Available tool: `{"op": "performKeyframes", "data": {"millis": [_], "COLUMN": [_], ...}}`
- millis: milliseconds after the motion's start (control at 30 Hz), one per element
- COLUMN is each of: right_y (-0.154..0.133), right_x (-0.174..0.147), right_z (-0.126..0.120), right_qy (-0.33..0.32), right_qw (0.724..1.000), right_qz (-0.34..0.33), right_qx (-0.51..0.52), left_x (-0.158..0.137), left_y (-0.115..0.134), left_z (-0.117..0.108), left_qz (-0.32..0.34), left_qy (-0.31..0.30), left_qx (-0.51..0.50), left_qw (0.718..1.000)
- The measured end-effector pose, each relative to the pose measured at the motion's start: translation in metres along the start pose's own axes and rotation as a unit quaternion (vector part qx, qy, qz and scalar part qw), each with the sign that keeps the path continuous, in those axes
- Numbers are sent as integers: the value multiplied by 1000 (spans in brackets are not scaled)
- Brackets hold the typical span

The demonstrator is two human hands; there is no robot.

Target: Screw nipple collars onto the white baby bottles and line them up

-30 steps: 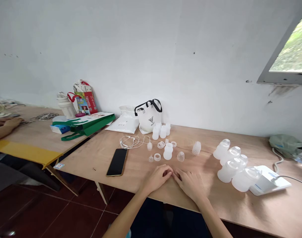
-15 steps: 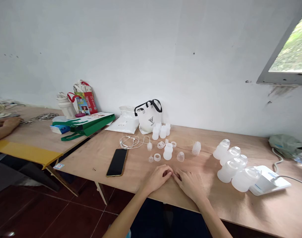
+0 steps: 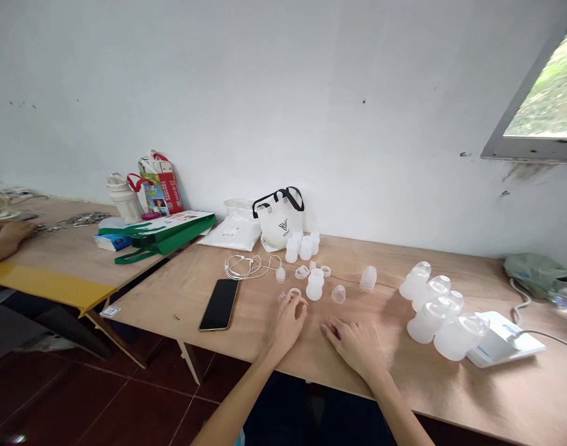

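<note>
1. Translucent plastic: the ring (image 3: 294, 290) lies at the tips of your left hand (image 3: 287, 323), on the far side, partly hidden by the fingers.
2. Your left fingers are curled, thumb a little apart from the forefinger; whether they touch or pinch the ring, you cannot tell from here.
3. The ring looks flat on the surface (image 3: 385, 263); being round, it offers no long axis to line up with.
4. Just left of it is the teat (image 3: 282, 297), also near those fingertips; the bottle (image 3: 315, 285) stands upright close on the right.
5. Your right hand (image 3: 355, 347) is the farther one: it rests palm down, fingers loosely extended and empty, with the ring ahead and to its left.
6. The cap (image 3: 338, 294) sits beyond your right fingertips, apart from them.
</note>
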State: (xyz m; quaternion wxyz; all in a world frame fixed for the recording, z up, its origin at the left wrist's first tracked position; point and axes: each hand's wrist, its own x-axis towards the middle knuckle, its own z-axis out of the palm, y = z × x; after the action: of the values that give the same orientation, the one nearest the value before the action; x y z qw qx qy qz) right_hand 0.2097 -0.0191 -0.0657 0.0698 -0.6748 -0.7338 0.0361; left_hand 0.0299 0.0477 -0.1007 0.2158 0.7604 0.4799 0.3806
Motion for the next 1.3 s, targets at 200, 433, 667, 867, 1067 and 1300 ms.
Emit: {"op": "performKeyframes", "data": {"millis": [200, 433, 667, 867, 1067, 1300], "right_y": [0, 2, 0, 0, 0, -5], "right_x": [-1, 0, -1, -1, -1, -4], "right_z": [-1, 3, 0, 0, -2, -7], "right_qy": [6, 18, 4, 10, 5, 48], "right_qw": [1000, 1000, 1000, 1000, 1000, 993], "right_qz": [3, -9, -1, -5, -3, -33], "right_qx": [-1, 3, -6, 3, 15, 100], "left_x": [-4, -6, -5, -2, 4, 2], "left_y": [-7, -16, -14, -20, -14, 4], "left_z": [1, 5, 3, 3, 0, 7], "left_qz": [-19, 20, 28, -29, -26, -41], "left_qy": [85, -1, 11, -4, 2, -32], "left_qx": [188, 216, 156, 103, -49, -312], "left_qw": [978, 976, 987, 994, 998, 949]}}
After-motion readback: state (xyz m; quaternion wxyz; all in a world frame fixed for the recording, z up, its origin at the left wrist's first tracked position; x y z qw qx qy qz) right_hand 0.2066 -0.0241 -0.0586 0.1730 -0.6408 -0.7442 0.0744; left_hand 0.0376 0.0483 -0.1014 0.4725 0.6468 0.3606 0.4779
